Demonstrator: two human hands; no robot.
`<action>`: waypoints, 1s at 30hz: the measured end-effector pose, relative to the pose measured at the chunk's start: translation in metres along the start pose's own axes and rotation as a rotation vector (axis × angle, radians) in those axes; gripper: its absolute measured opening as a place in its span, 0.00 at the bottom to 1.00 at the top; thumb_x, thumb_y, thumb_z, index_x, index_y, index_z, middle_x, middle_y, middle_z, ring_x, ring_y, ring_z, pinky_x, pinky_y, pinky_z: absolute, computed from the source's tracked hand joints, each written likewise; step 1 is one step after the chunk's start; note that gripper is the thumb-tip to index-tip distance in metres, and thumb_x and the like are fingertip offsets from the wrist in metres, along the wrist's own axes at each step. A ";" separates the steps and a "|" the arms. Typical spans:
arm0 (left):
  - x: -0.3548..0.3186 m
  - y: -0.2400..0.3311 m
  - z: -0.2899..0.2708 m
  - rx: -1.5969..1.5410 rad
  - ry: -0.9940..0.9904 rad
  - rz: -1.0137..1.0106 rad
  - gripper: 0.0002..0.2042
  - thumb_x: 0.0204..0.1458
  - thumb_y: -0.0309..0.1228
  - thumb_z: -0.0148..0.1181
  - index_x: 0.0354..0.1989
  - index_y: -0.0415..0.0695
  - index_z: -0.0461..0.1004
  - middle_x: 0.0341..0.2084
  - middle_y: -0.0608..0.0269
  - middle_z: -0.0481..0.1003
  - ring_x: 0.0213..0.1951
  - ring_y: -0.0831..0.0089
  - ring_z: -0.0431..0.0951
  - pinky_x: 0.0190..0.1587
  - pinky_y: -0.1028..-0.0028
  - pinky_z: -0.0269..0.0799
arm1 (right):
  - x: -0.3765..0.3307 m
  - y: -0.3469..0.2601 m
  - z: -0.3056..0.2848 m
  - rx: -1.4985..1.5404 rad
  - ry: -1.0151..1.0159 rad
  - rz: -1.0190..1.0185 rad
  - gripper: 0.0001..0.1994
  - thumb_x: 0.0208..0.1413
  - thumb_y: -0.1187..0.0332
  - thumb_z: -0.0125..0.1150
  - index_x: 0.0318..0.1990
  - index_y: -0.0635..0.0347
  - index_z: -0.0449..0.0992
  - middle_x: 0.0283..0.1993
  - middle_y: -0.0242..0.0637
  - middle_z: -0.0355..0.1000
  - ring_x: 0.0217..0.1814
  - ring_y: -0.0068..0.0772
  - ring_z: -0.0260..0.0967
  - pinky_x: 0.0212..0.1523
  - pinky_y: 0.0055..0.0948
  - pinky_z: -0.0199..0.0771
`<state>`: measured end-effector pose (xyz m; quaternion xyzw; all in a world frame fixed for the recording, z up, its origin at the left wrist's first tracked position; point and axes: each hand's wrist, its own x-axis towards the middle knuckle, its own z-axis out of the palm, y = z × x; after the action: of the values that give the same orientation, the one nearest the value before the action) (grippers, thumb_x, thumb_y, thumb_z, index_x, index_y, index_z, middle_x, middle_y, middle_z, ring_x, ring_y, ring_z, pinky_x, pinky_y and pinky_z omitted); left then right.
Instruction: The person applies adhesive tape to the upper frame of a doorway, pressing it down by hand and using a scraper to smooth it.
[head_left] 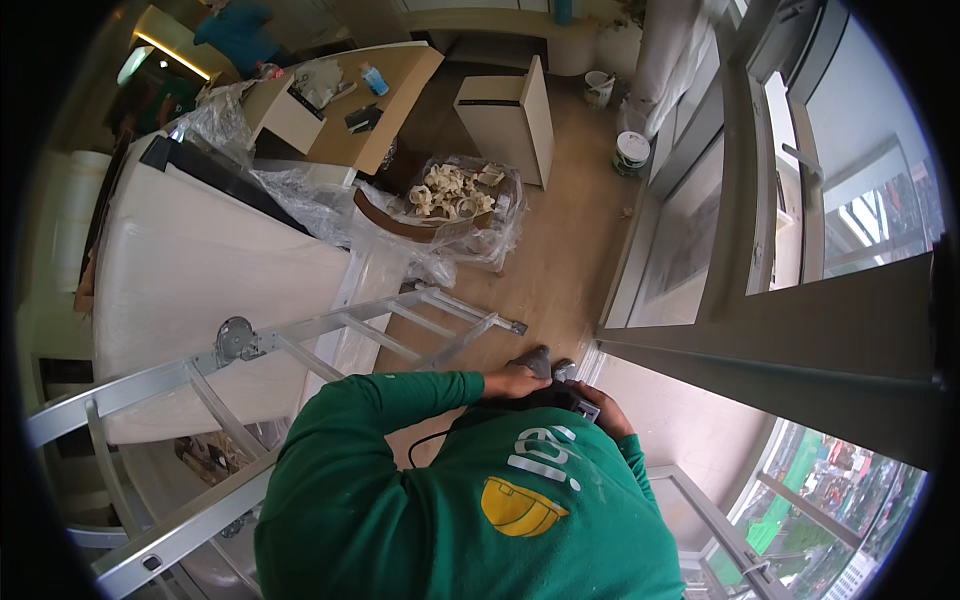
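Both hands are close together at my waist, in front of the green sweatshirt (pixel 400 500). My left hand (pixel 518 381) is closed, its fingers pressed together against something dark that my body partly hides. On the other side, my right hand (pixel 607 412) curls in against a small black boxy object (pixel 583 403) with a grey edge; what its fingers grip I cannot make out. A thin black cable (pixel 427 437) loops out by my left forearm. Just beyond the hands show my grey shoes (pixel 537 357).
An aluminium ladder (pixel 330 325) slants along my left, beside a plastic-wrapped white mattress or panel (pixel 220 270). Ahead are a plastic-covered chair (pixel 455 195) heaped with pale pieces, a cabinet (pixel 510 125), and buckets (pixel 631 151). Window frames (pixel 735 170) stand right. Another person (pixel 237 35) is far left.
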<state>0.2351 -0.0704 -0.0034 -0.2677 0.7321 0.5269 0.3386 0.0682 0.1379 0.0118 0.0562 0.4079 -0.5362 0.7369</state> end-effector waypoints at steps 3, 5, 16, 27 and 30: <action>-0.007 0.017 -0.011 -0.105 0.061 0.093 0.28 0.68 0.52 0.51 0.51 0.35 0.80 0.49 0.44 0.81 0.51 0.55 0.80 0.55 0.61 0.72 | 0.005 -0.018 -0.007 -0.027 -0.003 0.007 0.20 0.73 0.60 0.48 0.61 0.64 0.74 0.54 0.41 0.79 0.50 0.33 0.78 0.56 0.32 0.77; -0.010 0.025 -0.019 -0.120 0.092 0.100 0.26 0.68 0.51 0.52 0.51 0.35 0.80 0.48 0.44 0.81 0.50 0.55 0.81 0.54 0.61 0.72 | 0.008 -0.036 -0.001 -0.084 -0.047 0.001 0.20 0.74 0.59 0.46 0.61 0.64 0.74 0.54 0.41 0.79 0.50 0.33 0.78 0.56 0.31 0.77; 0.068 -0.014 -0.072 -0.283 0.297 0.235 0.23 0.64 0.46 0.56 0.49 0.36 0.81 0.43 0.42 0.82 0.47 0.51 0.83 0.52 0.59 0.74 | 0.053 -0.109 0.009 -0.280 0.109 -0.010 0.28 0.75 0.50 0.42 0.70 0.62 0.66 0.64 0.41 0.72 0.61 0.34 0.72 0.60 0.35 0.73; 0.107 -0.067 -0.254 -0.542 0.855 0.116 0.18 0.63 0.35 0.62 0.52 0.32 0.77 0.46 0.46 0.83 0.49 0.60 0.84 0.53 0.67 0.78 | 0.145 -0.115 -0.158 -0.325 0.700 -0.067 0.25 0.66 0.50 0.58 0.63 0.56 0.72 0.50 0.43 0.79 0.50 0.43 0.79 0.45 0.44 0.79; 0.114 -0.100 -0.287 -0.476 0.852 0.017 0.17 0.62 0.37 0.63 0.49 0.33 0.78 0.43 0.47 0.83 0.46 0.59 0.85 0.50 0.66 0.78 | 0.164 -0.135 -0.166 -0.961 0.651 0.153 0.25 0.66 0.51 0.59 0.61 0.59 0.74 0.48 0.44 0.80 0.50 0.40 0.79 0.43 0.42 0.79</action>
<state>0.1770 -0.3779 -0.0898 -0.5235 0.6670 0.5261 -0.0662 -0.1199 0.0459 -0.1584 -0.0933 0.8054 -0.1915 0.5532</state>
